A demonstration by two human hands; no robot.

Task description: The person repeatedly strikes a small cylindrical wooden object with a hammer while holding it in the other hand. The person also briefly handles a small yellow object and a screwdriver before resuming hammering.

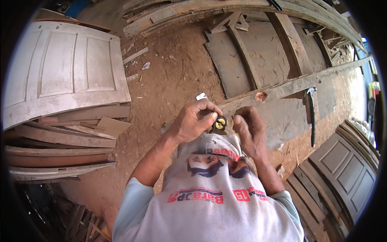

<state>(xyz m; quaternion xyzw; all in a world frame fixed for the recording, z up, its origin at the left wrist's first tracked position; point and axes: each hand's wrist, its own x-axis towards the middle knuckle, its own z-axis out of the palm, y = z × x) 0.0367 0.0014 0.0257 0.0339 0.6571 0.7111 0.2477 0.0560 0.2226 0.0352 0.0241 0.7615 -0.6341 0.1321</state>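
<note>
My left hand (192,121) is closed, thumb and forefinger pinching a small black, round-cased tape measure (219,123) with a yellow face, held in front of my shirt. Just to its right is my right hand (250,131), its fingers curled in against the thumb; whatever they grip is hidden. A small white piece (201,96) shows beyond my left knuckles, too little of it visible to name. Beyond both hands, a long wooden plank (290,85) runs off to the right. A claw hammer (312,117) with a black handle rests against that plank, apart from my hands.
A white panelled door (72,64) lies at the left above stacked boards (60,151). Long beams (181,16) cross the far side. Wooden crosspieces (288,42) lie over grey sheets. At the right are a grey panelled door (342,173) and more planks (308,191).
</note>
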